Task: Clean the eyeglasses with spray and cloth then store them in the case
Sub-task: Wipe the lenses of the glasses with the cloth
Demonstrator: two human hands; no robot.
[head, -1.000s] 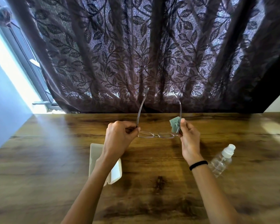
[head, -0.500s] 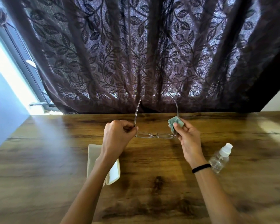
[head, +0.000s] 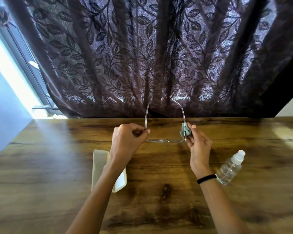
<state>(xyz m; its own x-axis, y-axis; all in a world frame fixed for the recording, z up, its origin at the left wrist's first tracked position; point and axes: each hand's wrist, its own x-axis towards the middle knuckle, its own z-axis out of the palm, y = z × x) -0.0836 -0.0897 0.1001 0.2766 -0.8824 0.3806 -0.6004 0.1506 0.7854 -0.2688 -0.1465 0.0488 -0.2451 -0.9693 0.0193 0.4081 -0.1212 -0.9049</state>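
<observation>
Thin-framed eyeglasses hang above the wooden table, arms unfolded and pointing away from me. My left hand pinches the left arm near its hinge. My right hand pinches a small green cloth around the right arm, just above the hinge. An open cream case lies on the table under my left forearm, partly hidden by it. A clear spray bottle with a white cap lies on its side to the right of my right wrist.
A dark leaf-patterned curtain hangs along the table's far edge. A bright window and a blue wall stand at the left. The table stretches bare in front of me.
My right hand and the cloth have shifted a little along the right arm of the glasses. The glasses have come down slightly. My left hand keeps its hold.
</observation>
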